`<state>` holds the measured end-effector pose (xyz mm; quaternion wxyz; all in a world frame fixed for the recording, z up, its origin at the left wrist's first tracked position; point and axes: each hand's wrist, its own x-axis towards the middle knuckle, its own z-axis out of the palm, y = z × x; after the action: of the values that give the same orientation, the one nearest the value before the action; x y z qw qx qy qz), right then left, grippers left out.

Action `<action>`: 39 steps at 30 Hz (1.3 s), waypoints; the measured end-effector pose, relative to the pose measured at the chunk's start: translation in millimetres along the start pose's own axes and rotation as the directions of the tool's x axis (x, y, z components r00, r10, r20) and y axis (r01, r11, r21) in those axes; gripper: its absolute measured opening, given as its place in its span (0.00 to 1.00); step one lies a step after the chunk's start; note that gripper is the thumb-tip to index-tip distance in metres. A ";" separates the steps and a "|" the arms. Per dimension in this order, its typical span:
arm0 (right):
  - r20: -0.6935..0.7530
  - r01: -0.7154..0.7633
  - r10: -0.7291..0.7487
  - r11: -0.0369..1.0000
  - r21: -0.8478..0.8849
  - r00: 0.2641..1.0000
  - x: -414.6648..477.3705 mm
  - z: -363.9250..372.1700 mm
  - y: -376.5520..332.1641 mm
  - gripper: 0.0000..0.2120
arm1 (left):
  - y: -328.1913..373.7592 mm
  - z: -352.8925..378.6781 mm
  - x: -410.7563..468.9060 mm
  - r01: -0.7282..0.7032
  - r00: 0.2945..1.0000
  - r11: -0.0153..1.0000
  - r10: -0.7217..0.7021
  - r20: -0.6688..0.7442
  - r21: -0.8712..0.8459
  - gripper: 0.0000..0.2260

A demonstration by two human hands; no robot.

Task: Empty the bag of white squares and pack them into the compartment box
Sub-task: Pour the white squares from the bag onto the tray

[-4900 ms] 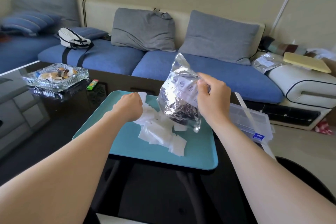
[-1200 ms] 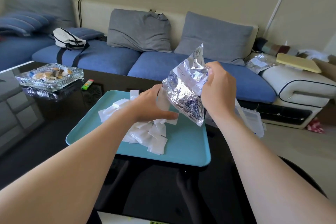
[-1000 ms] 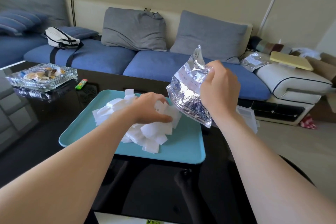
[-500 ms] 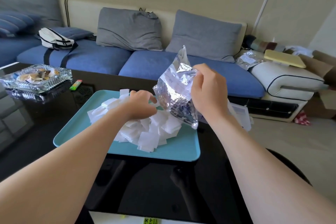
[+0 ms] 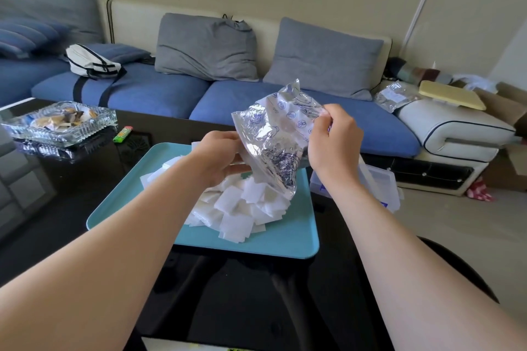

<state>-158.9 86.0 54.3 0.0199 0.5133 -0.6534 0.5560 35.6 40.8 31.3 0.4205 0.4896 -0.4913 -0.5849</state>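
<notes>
Your right hand (image 5: pixel 333 142) pinches the top and your left hand (image 5: pixel 219 159) grips the lower edge of the crinkled silver foil bag (image 5: pixel 273 139), held over the loose white squares (image 5: pixel 242 205) on the teal tray (image 5: pixel 285 239); they look light, thin and slippery, so pinch small stacks by the edges.

Pile of white squares (image 5: pixel 238 205) on tray (image 5: pixel 285 241) grown (was small scatter); left hand (image 5: pixel 221 158) now gripping bag (image 5: pixel 273 134).

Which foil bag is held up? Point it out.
The printed foil bag over the teal tray, gripped by the left hand and right hand; the other foil bag lies on the sofa arm.
</notes>
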 end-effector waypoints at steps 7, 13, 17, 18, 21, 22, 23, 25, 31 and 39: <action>0.054 -0.123 0.123 0.992 -0.004 0.991 8.4 0.7 13.1 0.16 | -4.1 -7.7 6.5 0.061 0.971 0.997 -0.050 -0.233 0.041 0.05; 0.084 0.053 -0.055 0.998 0.026 0.995 8.0 5.1 18.5 0.14 | -6.1 -13.2 11.3 0.075 0.959 0.990 -0.104 -0.265 -0.119 0.07; -0.033 0.267 -0.266 0.964 0.021 0.963 4.4 3.6 12.6 0.14 | -6.2 -14.8 12.9 0.123 0.959 0.988 -0.142 -0.245 -0.093 0.12; -0.051 0.300 -0.299 0.954 0.011 0.953 3.3 3.9 12.0 0.15 | -7.1 -15.7 13.4 0.138 0.961 0.988 -0.151 -0.233 -0.071 0.15; -0.100 0.352 -0.352 0.936 -0.017 0.931 0.9 4.3 8.9 0.16 | -8.9 -17.7 11.3 0.166 0.971 0.986 -0.164 -0.177 -0.005 0.13; -0.118 0.373 -0.373 0.928 -0.021 0.920 0.0 4.4 7.4 0.16 | -10.2 -18.4 11.8 0.170 0.971 0.985 -0.163 -0.173 0.026 0.12; -0.135 0.394 -0.394 0.919 -0.025 0.909 -1.1 4.7 6.1 0.16 | -10.5 -18.9 12.0 0.167 0.971 0.985 -0.156 -0.181 0.051 0.11; -0.171 0.422 -0.421 0.906 -0.028 0.891 -2.7 3.8 2.7 0.17 | -10.8 -18.8 13.1 0.151 0.969 0.986 -0.132 -0.210 0.074 0.08; -0.264 0.403 -0.388 0.915 0.002 0.883 3.1 -1.7 -3.7 0.16 | -10.9 -18.1 20.0 0.077 0.986 0.982 -0.049 -0.160 0.171 0.16; -0.378 0.329 -0.291 0.943 0.039 0.879 5.0 -4.3 -2.2 0.16 | -9.0 -9.8 17.1 -0.038 0.987 0.981 0.066 -0.144 0.191 0.12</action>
<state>-162.1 86.3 60.4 0.2041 0.4988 -0.5180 0.6642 42.3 24.0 19.3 0.4232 0.5563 -0.5241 -0.4864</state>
